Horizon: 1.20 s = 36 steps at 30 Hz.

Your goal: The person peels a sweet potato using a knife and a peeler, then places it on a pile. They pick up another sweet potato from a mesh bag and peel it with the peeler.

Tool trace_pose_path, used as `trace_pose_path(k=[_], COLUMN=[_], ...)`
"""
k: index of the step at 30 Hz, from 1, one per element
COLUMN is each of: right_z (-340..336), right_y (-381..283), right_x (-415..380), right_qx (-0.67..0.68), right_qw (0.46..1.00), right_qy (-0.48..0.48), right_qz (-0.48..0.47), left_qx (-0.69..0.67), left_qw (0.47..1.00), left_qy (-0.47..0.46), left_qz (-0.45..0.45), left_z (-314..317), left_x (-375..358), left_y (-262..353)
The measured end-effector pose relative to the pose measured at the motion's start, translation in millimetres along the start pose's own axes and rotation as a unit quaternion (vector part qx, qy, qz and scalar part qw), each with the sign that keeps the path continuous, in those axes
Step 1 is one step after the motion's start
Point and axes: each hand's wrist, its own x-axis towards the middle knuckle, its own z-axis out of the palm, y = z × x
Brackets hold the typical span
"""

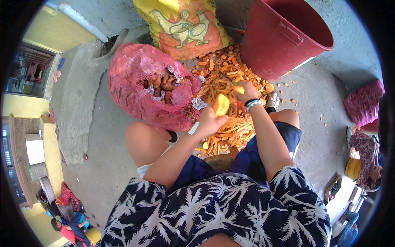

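Observation:
A thick peeled orange carrot [221, 105] sticks up out of my left hand [212, 122], whose fingers are wrapped round its lower end. My right hand [247, 91], with bands at the wrist, is closed on a small yellow-orange and green item [238, 87]; its kind is too small to tell. The two hands are apart, both over a heap of orange peelings [234, 127] on the ground between my legs. Beside my left hand lies a pink mesh sack [135, 88], torn open, with brown roots or carrots [168, 84] showing inside.
A tall red bin [271, 45] stands beyond my right hand. Next to it is a yellow and orange sack [185, 29] printed with birds. Cut orange pieces [230, 61] spread between them. Another person [74, 230] sits far left; a purple-pink sack [364, 103] lies far right.

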Motion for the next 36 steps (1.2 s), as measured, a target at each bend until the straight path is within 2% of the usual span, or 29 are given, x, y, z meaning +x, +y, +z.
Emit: trace_pose_path(k=[1,2,3,5,6,10,12,15,16,17,18,19,21,24,27,32,34,35,36], right_z=[-9,-10,-10,-24,-23,-26,-29,-35,-40,-45,-53,-57,-46,-30,-22,-17,-13,-7,2], right_y=[-2,1,5,-4,-2,1,2,2,-3,-9,-23,-38,-52,-55,-54,-51,-50,-49,-46], right_x=[-8,-4,4,0,-1,-4,-5,-7,-8,-11,-19,-29,-45,-53,-53,-48,-43,-39,-33], right_qx=[0.023,0.021,-0.03,-0.086,-0.101,-0.131,-0.143,-0.151,-0.11,-0.068,0.04,0.102,0.084,0.042,0.035,0.038,-0.008,-0.008,-0.028], right_qw=[0.998,0.998,0.999,0.991,0.991,0.989,0.987,0.987,0.993,0.996,0.998,0.995,0.984,0.98,0.975,0.979,0.983,0.983,0.989], right_qy=[0.058,0.058,0.011,-0.055,-0.048,-0.039,-0.031,0.001,0.029,0.057,0.049,-0.001,0.059,0.052,0.048,0.036,0.014,0.014,0.013], right_qz=[-0.014,-0.015,0.027,0.085,0.074,0.063,0.067,0.063,0.039,0.016,-0.023,-0.016,-0.144,-0.188,-0.216,-0.199,-0.182,-0.181,-0.142], left_qx=[0.026,0.024,-0.066,-0.164,-0.225,-0.279,-0.299,-0.36,-0.36,-0.343,-0.325,-0.325,-0.304,-0.266,-0.269,-0.262,-0.251,-0.239,-0.227], left_qw=[0.999,0.997,0.994,0.973,0.966,0.952,0.95,0.926,0.926,0.927,0.927,0.927,0.935,0.947,0.944,0.942,0.94,0.945,0.948], left_qy=[0.029,0.066,0.044,-0.023,-0.02,-0.017,-0.02,-0.02,-0.02,-0.026,-0.032,-0.033,-0.045,-0.038,-0.048,-0.06,-0.074,-0.052,-0.029], left_qz=[-0.014,0.007,-0.073,-0.162,-0.126,-0.124,-0.089,-0.113,-0.111,-0.149,-0.186,-0.186,-0.174,-0.174,-0.185,-0.202,-0.217,-0.218,-0.219], left_z=[-6,-13,-25,-52,-55,-57,-56,-56,-58,-60,-61,-59,-57,-51,-49,-46,-43,-40,-35], left_x=[0,5,9,15,16,14,14,14,14,15,15,16,17,16,16,18,19,19,19], left_y=[6,7,13,24,25,29,25,30,30,31,31,29,26,29,36,30,29,29,30])
